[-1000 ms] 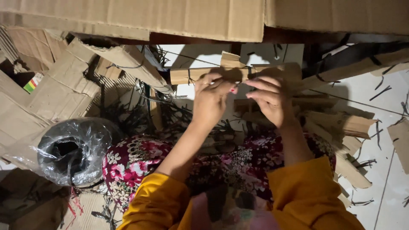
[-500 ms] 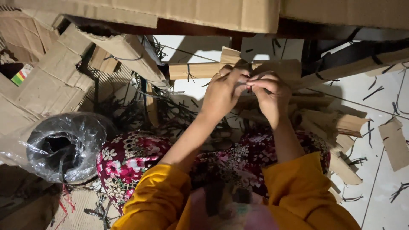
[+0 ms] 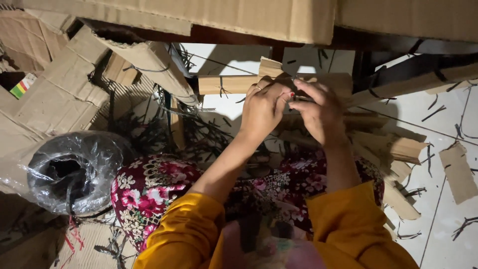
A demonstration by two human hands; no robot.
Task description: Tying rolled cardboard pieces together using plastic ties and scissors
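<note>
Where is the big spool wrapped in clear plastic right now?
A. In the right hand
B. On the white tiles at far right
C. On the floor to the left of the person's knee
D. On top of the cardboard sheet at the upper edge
C: the plastic-wrapped spool lies on the floor left of the floral-clothed knee, apart from the left hand and right hand, which meet over a cardboard bundle.

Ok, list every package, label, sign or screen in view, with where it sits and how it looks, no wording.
Printed label: far left, on flattened brown cardboard; small slanted rectangle with red, yellow and green stripes.
Plastic-wrapped roll: lower left on the floor; round, black, in clear crinkled film.
Cardboard boxes: along the top edge; plain brown, flat sides.
No signs or screens.
</note>
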